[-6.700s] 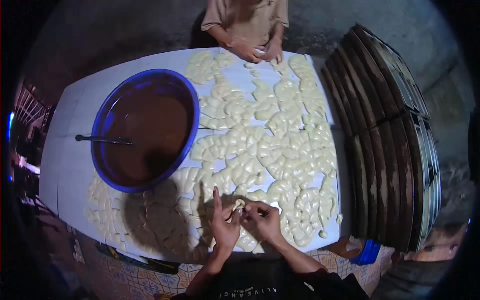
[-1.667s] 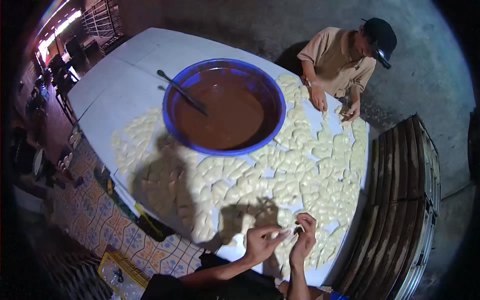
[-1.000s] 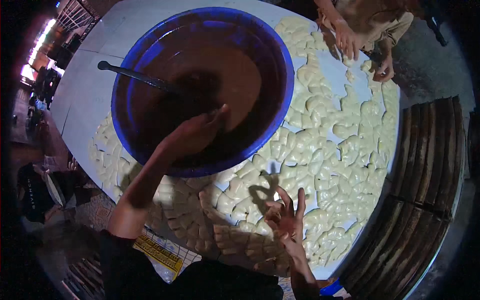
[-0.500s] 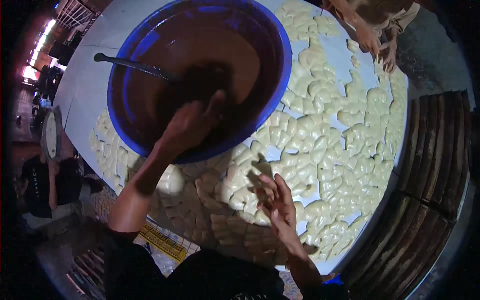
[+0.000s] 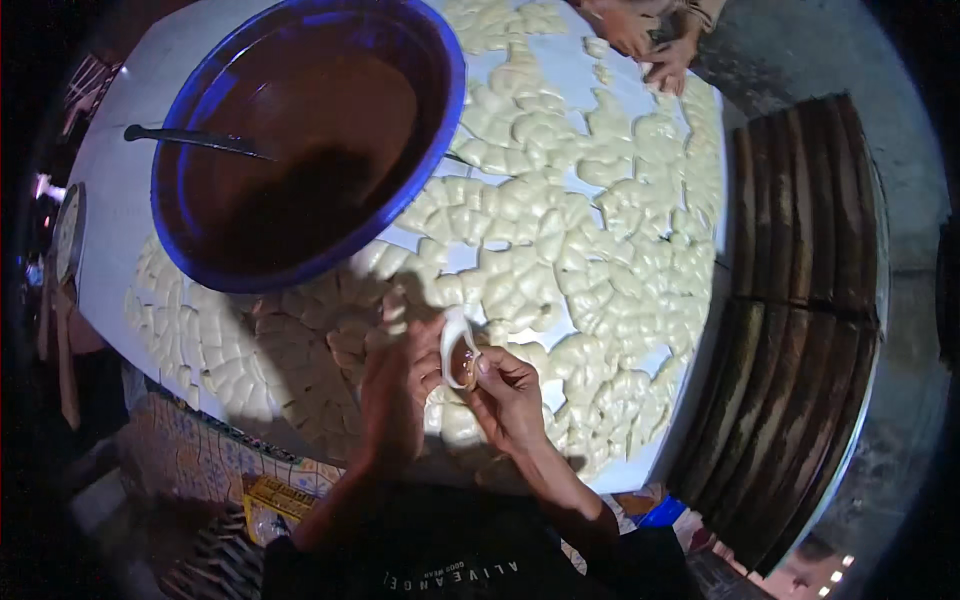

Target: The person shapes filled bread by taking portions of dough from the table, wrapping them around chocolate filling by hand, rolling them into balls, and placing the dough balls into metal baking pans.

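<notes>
Both my hands are together just below the blue basin (image 5: 455, 75), above a table covered with flat pieces of pale dough (image 5: 520, 290). Between them, a folded piece of dough (image 5: 459, 335) stands on edge, its opening showing a glossy brown filling. My right hand (image 5: 507, 398) pinches its right edge with thumb and fingers. On its left side, the fingers of my left hand (image 5: 395, 385) close against the piece, partly in shadow. Inside the basin is a wide mass of brown filling (image 5: 340, 100). A dark-handled utensil (image 5: 195, 137) leans over its left rim, its far end sunk in the filling.
Dark, long ridged trays (image 5: 790, 230) stand along the table's right side. At the far right corner, another person's hands (image 5: 668, 62) work at the dough. A yellow crate (image 5: 285, 495) sits below the near left edge. A round tray (image 5: 68, 232) is at the far left.
My left hand has left the basin and come down to my right hand. The right hand, open before, now pinches a piece of dough with brown filling. The view has shifted to the right.
</notes>
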The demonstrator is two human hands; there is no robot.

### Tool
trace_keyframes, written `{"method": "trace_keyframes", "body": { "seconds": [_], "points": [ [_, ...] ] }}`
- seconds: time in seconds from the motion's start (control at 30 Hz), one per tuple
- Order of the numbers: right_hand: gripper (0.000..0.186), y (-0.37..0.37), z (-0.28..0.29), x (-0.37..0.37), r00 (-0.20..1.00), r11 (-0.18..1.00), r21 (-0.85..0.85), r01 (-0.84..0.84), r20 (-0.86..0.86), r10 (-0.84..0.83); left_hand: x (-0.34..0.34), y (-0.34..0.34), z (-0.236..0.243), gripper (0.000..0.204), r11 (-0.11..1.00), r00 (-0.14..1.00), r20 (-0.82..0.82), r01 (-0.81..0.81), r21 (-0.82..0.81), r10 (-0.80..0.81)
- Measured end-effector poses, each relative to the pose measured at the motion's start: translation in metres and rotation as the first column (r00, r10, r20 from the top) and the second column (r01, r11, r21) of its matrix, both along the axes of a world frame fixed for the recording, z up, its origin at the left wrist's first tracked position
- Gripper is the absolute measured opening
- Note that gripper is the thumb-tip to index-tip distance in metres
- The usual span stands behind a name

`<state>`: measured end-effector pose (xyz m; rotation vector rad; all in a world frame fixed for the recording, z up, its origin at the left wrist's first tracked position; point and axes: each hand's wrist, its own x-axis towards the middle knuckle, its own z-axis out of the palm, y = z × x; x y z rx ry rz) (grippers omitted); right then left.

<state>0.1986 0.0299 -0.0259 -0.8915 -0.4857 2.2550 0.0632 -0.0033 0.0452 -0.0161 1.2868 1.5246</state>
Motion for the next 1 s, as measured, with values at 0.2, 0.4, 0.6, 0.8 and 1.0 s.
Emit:
{"method": "trace_keyframes", "body": {
  "seconds": [0.2,0.4,0.6,0.8,1.0],
  "points": [
    [0.050,-0.041,0.020,0.027,0.667,0.303,0.793,-0.529,0.609,-0.429,0.033,-0.052,-0.017,0.045,0.961,0.926,-0.296,0.268,0.072,-0.236],
    [0.031,-0.060,0.025,0.065,0.822,0.353,0.911,-0.212,0.362,-0.440,0.056,-0.090,-0.020,0.020,0.886,0.640,-0.698,0.463,0.015,-0.322],
    [0.035,-0.092,0.054,0.095,0.849,0.386,0.874,-0.296,0.426,-0.312,0.076,-0.108,-0.034,0.010,0.838,0.738,-0.543,0.535,0.106,-0.402],
    [0.025,-0.127,0.032,0.131,0.695,0.562,0.817,-0.128,0.478,-0.538,0.126,-0.113,-0.045,0.017,0.750,0.650,-0.595,0.651,0.115,-0.473],
    [0.042,-0.155,0.021,0.204,0.947,0.942,0.307,-0.136,0.320,0.032,0.168,-0.123,-0.034,0.039,0.567,0.693,-0.424,0.721,0.398,-0.583]
  ]
}}
